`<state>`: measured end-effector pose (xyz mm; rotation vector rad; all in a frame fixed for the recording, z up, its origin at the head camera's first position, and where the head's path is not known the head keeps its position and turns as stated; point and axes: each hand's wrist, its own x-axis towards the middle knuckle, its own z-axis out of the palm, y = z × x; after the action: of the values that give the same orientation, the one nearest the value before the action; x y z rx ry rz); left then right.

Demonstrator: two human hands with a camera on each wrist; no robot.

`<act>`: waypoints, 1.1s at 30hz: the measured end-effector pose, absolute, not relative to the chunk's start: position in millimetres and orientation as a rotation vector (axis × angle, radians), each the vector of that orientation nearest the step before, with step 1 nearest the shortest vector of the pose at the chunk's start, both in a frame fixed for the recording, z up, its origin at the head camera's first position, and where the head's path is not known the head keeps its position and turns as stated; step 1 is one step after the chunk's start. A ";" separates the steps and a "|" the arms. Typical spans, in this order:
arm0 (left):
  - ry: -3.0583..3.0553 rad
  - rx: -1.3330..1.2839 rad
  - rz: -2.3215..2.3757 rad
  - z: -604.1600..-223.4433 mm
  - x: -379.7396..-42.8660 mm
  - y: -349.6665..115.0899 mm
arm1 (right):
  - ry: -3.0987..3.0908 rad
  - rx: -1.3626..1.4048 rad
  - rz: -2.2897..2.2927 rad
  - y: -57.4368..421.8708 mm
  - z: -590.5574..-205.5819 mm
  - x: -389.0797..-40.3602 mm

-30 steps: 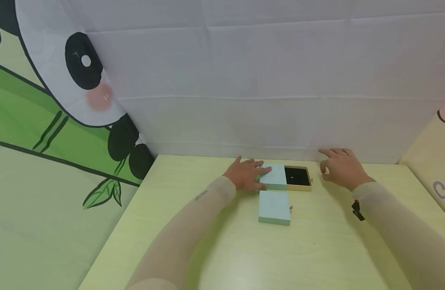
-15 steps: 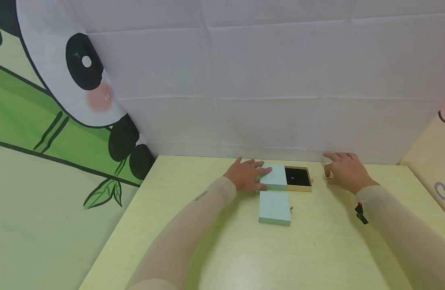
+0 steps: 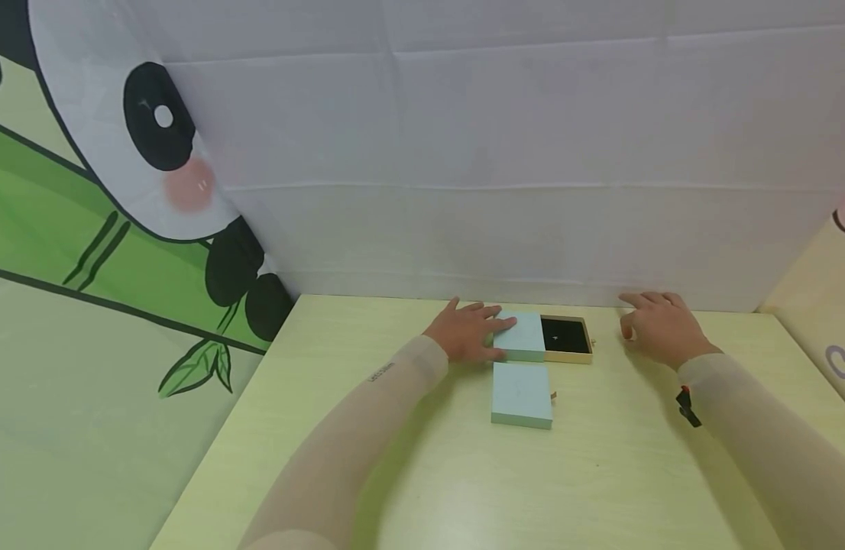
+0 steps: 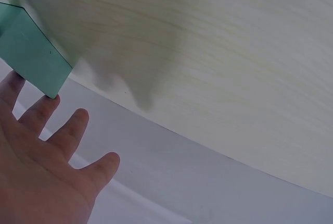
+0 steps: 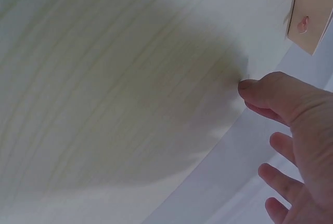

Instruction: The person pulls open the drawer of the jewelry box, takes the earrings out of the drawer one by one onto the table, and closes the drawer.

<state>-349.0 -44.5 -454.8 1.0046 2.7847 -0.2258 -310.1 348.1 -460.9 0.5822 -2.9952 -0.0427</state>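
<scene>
My left hand lies with spread, straight fingers on the light-blue sleeve of a small drawer box near the back of the table. In the left wrist view its fingertips touch the edge of the blue sleeve. The drawer sticks out to the right, showing a black pad with a tiny shiny piece on it. To the right of the box, my right hand pinches thumb against index finger low over the table. A tiny thin object shows at those fingertips; its kind I cannot tell.
A second light-blue box lies closed in front of the first, a small pull tab on its right side. A white cloth hangs behind the table's back edge. A printed panda cloth covers the left side.
My right hand has moved slightly right and toward me, away from the drawer, thumb and index still together. The left hand and both boxes stay in place.
</scene>
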 end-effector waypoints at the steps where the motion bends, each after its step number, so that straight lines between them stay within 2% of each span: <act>1: 2.785 1.002 -0.225 -454.7 -348.8 -44.3 | -2.999 0.577 -0.045 347.8 -460.5 -309.6; 33: 2.795 1.029 -0.232 -457.4 -344.5 -47.5 | -3.065 0.490 -0.113 341.5 -455.1 -297.4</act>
<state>-344.5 -47.5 -457.4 1.0288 2.7946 -0.2319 -297.4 341.5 -455.1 0.4900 -3.0649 -0.1133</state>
